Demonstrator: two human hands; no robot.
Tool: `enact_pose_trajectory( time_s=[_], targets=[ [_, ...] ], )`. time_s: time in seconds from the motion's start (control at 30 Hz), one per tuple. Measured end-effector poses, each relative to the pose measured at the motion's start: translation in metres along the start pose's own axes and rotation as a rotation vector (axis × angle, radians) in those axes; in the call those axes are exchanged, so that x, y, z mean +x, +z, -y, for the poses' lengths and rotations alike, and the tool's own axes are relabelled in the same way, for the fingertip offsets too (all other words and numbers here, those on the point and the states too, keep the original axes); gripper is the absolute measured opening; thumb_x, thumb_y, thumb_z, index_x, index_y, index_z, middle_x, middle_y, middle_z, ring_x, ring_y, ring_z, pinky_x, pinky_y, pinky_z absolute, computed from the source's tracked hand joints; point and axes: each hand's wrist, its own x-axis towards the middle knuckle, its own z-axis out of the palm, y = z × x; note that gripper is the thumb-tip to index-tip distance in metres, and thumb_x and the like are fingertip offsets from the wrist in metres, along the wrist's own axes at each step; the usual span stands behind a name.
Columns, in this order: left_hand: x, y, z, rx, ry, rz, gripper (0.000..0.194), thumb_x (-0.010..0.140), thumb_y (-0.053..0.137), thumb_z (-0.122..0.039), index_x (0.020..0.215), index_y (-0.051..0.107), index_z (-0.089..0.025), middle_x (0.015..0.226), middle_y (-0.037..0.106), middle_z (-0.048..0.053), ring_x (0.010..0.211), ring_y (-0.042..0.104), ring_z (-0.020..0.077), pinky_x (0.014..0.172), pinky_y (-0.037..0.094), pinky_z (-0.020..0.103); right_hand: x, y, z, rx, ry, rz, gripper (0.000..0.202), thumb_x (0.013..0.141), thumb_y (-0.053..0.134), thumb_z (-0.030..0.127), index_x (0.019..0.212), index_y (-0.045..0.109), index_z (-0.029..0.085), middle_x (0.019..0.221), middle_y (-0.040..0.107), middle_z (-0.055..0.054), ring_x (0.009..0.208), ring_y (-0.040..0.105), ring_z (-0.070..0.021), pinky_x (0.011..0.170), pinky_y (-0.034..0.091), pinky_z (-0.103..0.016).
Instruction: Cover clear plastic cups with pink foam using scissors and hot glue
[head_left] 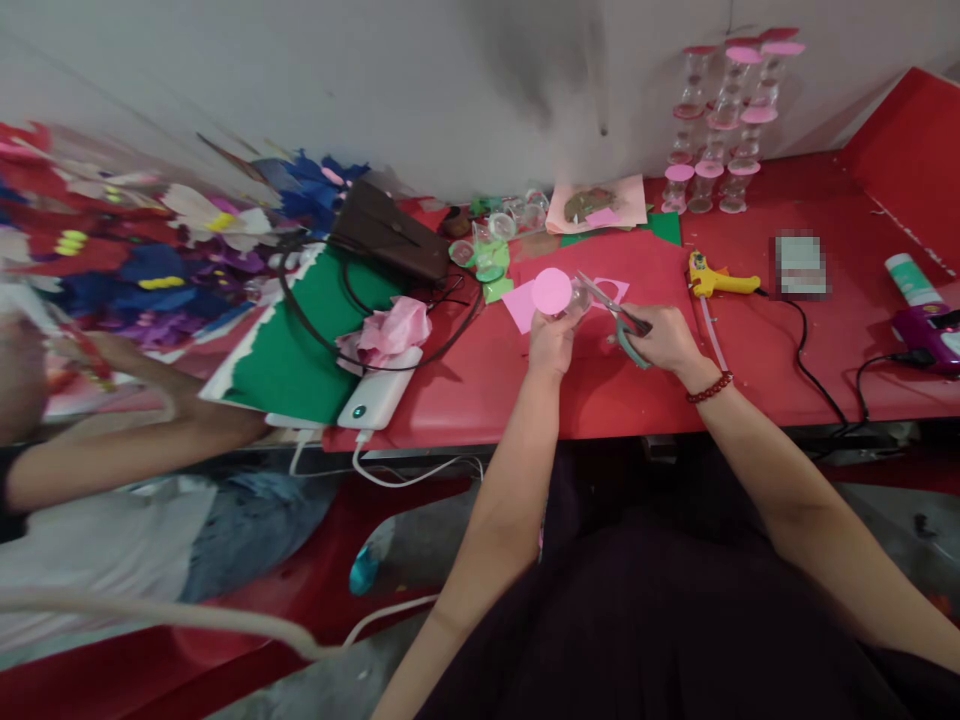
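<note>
My left hand is closed round a small clear plastic cup lying on its side, with a round pink paper disc at its end. My right hand grips scissors with grey-green handles, the blades pointing at the cup. I cannot tell whether the blades touch it. A pink paper scrap with a round hole lies behind the scissors. Another pink paper piece lies left of my left hand, on the red table.
A yellow glue gun lies to the right, its cord running off the table edge. Towers of clear cups with pink discs stand by the wall. At left are a brown case, a white power bank and a co-worker's arm.
</note>
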Motion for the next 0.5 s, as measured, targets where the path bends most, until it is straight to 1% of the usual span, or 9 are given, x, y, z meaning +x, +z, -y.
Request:
enact_pose_trajectory(
  time_s=[0.2, 0.37, 0.5],
  targets=[
    [-0.0004, -0.0007, -0.0005, 0.022, 0.005, 0.007, 0.07, 0.068, 0.084, -0.001, 0.132, 0.072, -0.028, 0.134, 0.078, 0.007, 0.15, 0.057, 0.0291, 0.126, 0.045, 0.046, -0.0001, 0.0005, -0.0021, 0.043, -0.004, -0.02, 0.042, 0.086, 0.073, 0.059, 0.074, 0.069, 0.019, 0.061, 0.057, 0.002, 0.057, 0.039, -0.0113, 0.059, 0.03, -0.029],
    [0.0009, -0.0023, 0.0011, 0.026, 0.004, -0.012, 0.067, 0.068, 0.082, 0.0, 0.128, 0.075, -0.028, 0.127, 0.08, 0.006, 0.143, 0.063, 0.0283, 0.123, 0.047, 0.046, -0.0007, 0.0001, -0.0026, 0.069, -0.004, -0.002, 0.042, 0.086, 0.072, 0.059, 0.08, 0.074, 0.018, 0.06, 0.056, 0.002, 0.058, 0.039, -0.0114, 0.059, 0.03, -0.028],
    [0.002, -0.0049, 0.0023, 0.038, 0.014, -0.005, 0.069, 0.068, 0.083, -0.001, 0.13, 0.075, -0.028, 0.128, 0.08, 0.005, 0.141, 0.065, 0.0275, 0.122, 0.048, 0.045, -0.0009, -0.0002, -0.0021, 0.074, -0.004, -0.001, 0.042, 0.086, 0.072, 0.058, 0.083, 0.076, 0.017, 0.06, 0.055, 0.002, 0.058, 0.039, -0.0115, 0.059, 0.031, -0.028]
  ],
)
